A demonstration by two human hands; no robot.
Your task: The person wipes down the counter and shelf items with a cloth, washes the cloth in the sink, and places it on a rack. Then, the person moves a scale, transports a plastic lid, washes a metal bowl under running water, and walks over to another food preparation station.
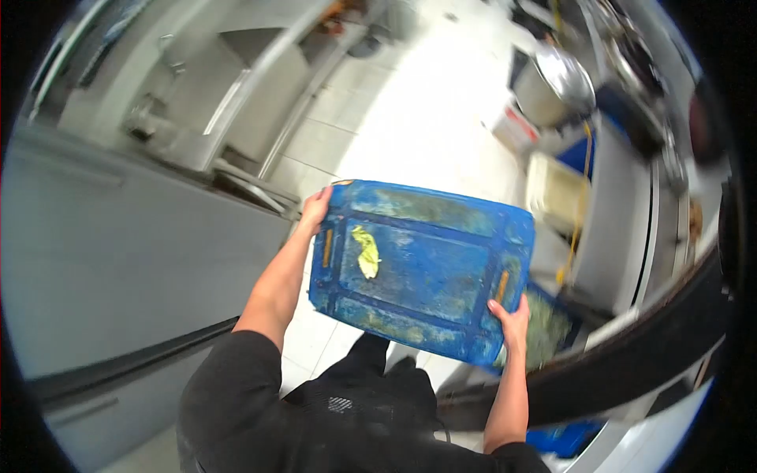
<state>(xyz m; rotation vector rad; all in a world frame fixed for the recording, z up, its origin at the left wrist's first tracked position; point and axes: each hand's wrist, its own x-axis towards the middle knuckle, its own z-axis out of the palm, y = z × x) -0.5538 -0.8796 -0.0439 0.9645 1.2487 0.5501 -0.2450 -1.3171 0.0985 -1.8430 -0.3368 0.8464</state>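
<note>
1. The left hand (317,207) pinches the far left corner of a blue panel (426,268), its grip closed around the rim; the fingers underneath are hidden.
2. The right hand (512,318) clasps the panel's right end near the closer corner, thumb lying on the upper face; its other fingers are mostly out of sight.
3. The blue panel is held in front of the person, above the pale floor (418,102), tilted across the view. Whether it is a lid or a bin's underside, I cannot tell.
4. Its face is scuffed and stained, with an orange-toned slot (503,284) just beside the right thumb.
5. A crumpled yellow-green scrap (367,254) lies on the panel's left part.
6. To the right, beyond the panel, stand a cream tub (553,193) and a big metal pot (554,87).
7. A grey cabinet (150,244) fills the left side.
</note>
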